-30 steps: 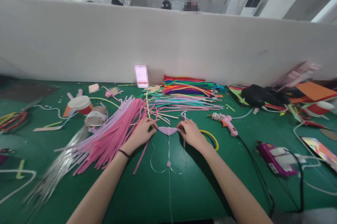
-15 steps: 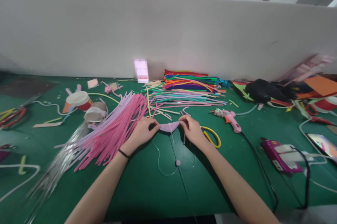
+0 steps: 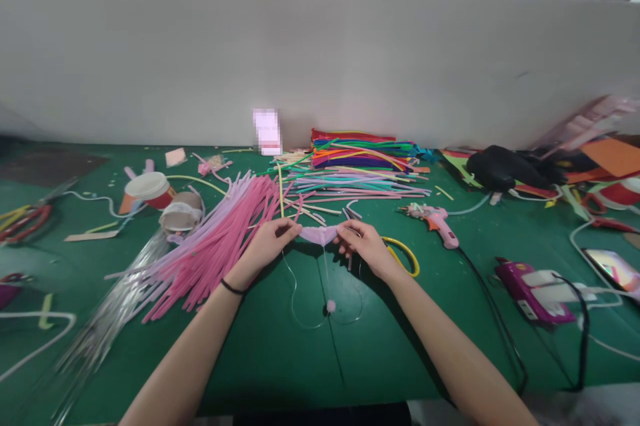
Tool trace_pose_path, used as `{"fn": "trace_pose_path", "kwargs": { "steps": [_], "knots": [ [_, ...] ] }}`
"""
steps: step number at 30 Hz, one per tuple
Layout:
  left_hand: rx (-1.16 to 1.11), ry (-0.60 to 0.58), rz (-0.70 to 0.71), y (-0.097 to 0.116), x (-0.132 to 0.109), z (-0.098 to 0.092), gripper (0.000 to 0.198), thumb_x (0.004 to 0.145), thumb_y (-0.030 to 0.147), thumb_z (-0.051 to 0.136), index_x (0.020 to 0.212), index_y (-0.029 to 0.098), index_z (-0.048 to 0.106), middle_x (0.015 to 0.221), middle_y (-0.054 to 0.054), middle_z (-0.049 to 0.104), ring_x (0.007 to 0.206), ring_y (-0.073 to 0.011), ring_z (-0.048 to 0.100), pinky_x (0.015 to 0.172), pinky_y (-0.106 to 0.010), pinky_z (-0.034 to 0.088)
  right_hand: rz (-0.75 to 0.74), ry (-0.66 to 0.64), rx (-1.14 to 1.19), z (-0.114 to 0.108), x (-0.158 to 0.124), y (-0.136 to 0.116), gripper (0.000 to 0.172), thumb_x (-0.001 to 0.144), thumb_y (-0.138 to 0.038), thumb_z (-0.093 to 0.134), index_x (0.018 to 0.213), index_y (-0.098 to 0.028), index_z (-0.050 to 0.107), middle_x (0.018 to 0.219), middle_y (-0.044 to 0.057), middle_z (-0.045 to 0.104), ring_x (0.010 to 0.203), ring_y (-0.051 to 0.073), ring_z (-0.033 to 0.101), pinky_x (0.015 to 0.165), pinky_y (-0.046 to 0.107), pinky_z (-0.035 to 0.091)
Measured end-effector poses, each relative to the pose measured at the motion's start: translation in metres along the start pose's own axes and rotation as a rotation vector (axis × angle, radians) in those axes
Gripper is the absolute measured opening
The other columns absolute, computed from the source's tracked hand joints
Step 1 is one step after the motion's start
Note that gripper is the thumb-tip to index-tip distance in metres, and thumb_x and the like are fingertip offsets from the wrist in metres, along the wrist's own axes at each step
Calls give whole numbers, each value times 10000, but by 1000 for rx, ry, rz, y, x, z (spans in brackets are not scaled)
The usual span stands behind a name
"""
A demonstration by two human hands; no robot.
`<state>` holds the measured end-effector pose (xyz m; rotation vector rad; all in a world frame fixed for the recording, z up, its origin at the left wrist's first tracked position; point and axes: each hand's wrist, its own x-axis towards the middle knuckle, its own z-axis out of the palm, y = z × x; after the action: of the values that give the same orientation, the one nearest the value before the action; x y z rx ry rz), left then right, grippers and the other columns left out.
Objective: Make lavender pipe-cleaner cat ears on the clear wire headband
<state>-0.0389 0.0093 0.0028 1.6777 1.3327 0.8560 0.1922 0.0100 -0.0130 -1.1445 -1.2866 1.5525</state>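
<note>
My left hand (image 3: 267, 244) and my right hand (image 3: 361, 246) pinch the two ends of a small lilac fuzzy piece (image 3: 319, 234), held just above the green table (image 3: 280, 359). Thin clear wire loops (image 3: 305, 309) hang from the piece, with a small pink pom-pom (image 3: 331, 306) at the bottom. A fan of pink and lilac pipe cleaners (image 3: 215, 246) lies right beside my left hand. A yellow ring (image 3: 407, 256) lies behind my right wrist.
A stack of coloured pipe cleaners (image 3: 360, 156) sits at the back by the grey partition (image 3: 320, 53). A pink glue gun (image 3: 435, 221), a magenta device (image 3: 533, 283) with cables, paper cups (image 3: 150, 189), red scissors (image 3: 23, 223) and a black cloth (image 3: 503, 169) lie around.
Both hands have lifted the lilac piece slightly and drawn a little closer together; the wire loops and pom-pom hang and swing beneath it. The view has tilted slightly down.
</note>
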Motion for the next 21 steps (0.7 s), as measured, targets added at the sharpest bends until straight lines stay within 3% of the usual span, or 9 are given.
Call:
{"fn": "trace_pose_path", "kwargs": {
  "steps": [6,21],
  "knots": [
    [-123,15,-139,2,-2,5,340,810,464,580,673,153,594,647,-24,651,592,-126,564,596,-230,445,17,7,97,4,0,5,346,740,-493,679,832,-176,576,753,33,692,652,145,667,529,229,514],
    [-219,6,-173,-4,-2,7,310,776,441,637,719,137,658,683,-56,705,613,-136,608,652,-259,507,52,-17,90,7,-1,2,366,725,-496,696,821,-167,569,757,51,707,679,163,689,583,260,552]
  ]
}}
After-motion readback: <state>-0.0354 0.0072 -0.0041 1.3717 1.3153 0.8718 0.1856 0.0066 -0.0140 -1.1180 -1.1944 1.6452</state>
